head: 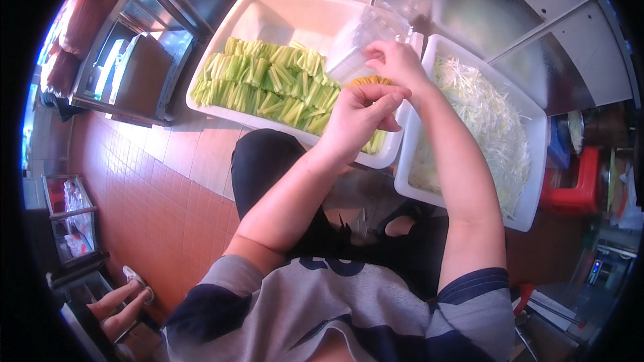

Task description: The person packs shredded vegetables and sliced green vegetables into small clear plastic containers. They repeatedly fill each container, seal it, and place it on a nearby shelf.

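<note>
My left hand (pixel 365 115) is curled, thumb against forefinger, over the right end of a white plastic tub (pixel 221 106); whether anything thin is in its fingers is unclear. Just beyond, my right hand (pixel 395 60) bends its fingers beside clear plastic packaging (pixel 352 48) at the tub's back right. The left fingertips overlap the right wrist in this view. Rows of cut green stalks (pixel 271 78), like celery, fill much of the tub. An orange-yellow ridged thing (pixel 371 80) shows between the hands. To the right, a second white tub (pixel 536 161) holds pale shredded sprouts or stalks (pixel 483 125).
Metal panels (pixel 453 15) stand behind the tubs. A metal rack (pixel 151 70) with boxes is at the left. Beyond the right tub is a red plastic stool (pixel 578 186). Another person's legs (pixel 121 306) show at lower left, on the tiled floor (pixel 161 201).
</note>
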`<act>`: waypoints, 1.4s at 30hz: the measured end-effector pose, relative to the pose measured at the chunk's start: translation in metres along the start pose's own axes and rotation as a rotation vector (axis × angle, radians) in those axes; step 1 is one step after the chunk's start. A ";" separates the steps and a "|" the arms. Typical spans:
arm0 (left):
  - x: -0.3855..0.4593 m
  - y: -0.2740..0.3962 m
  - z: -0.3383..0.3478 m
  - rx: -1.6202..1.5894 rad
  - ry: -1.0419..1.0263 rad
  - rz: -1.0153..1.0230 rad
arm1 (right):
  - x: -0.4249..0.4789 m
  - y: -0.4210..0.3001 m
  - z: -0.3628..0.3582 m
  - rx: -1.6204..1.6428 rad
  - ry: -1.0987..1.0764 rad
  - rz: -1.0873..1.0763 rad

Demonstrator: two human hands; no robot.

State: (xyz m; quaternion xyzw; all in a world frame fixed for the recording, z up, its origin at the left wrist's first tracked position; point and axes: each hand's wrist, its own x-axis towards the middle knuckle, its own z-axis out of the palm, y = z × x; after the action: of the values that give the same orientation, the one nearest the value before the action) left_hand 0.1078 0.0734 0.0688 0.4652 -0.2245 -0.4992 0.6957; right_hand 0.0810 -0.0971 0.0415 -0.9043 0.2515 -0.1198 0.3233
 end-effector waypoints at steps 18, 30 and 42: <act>-0.003 -0.055 0.032 -0.325 -0.241 -0.156 | -0.185 -0.007 -0.029 0.695 0.281 -0.002; 0.007 -0.055 0.031 -0.346 -0.080 -0.156 | -0.180 0.062 -0.126 0.233 0.653 -0.230; 0.021 -0.068 0.021 -0.481 -0.061 0.003 | -0.218 0.096 -0.066 -0.635 0.028 -0.009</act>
State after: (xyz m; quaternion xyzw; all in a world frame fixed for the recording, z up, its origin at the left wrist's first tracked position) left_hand 0.0668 0.0408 0.0157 0.2705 -0.1204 -0.5511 0.7801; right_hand -0.1646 -0.0798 0.0181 -0.9595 0.2766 -0.0492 0.0206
